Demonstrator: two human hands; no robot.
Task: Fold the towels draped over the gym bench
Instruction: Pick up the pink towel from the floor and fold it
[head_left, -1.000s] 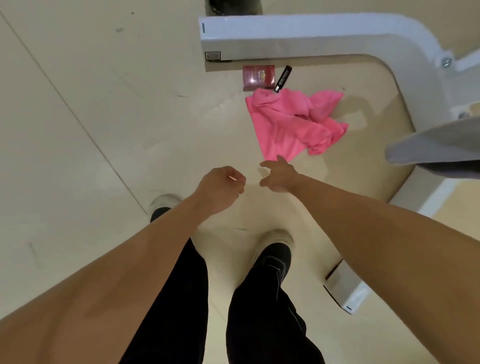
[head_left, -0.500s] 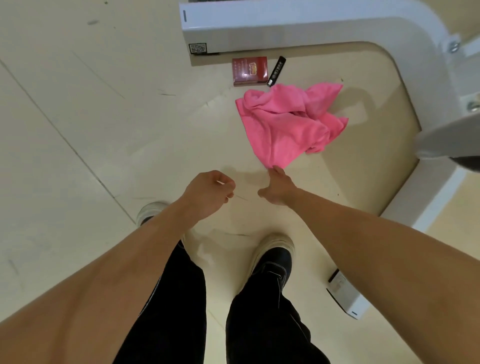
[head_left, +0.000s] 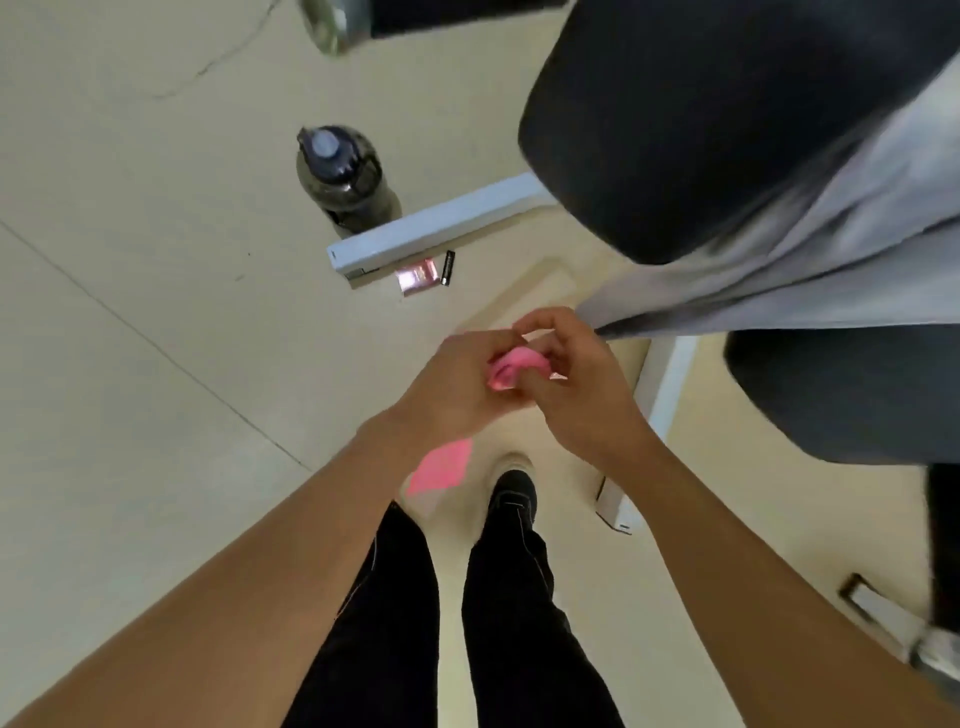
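Both hands meet in mid-air over the floor with a pink towel (head_left: 511, 368) bunched between them. My left hand (head_left: 447, 395) grips it from the left and my right hand (head_left: 576, 379) pinches it from the right. A lower part of the pink towel (head_left: 441, 467) hangs below my left wrist; the rest is hidden behind my hands. A grey towel (head_left: 810, 260) lies draped over the black padded gym bench (head_left: 701, 114) at the upper right.
A dark water bottle (head_left: 343, 171) stands on the floor beside the bench's white base bar (head_left: 431, 228). A small red pack (head_left: 415, 275) and a black lighter (head_left: 448, 267) lie next to that bar. A second black pad (head_left: 852, 395) is at right. My shoes are below.
The pink towel was lying crumpled on the floor with both hands reaching down toward it; now it is lifted off the floor and held in both hands. The view has risen toward the bench.
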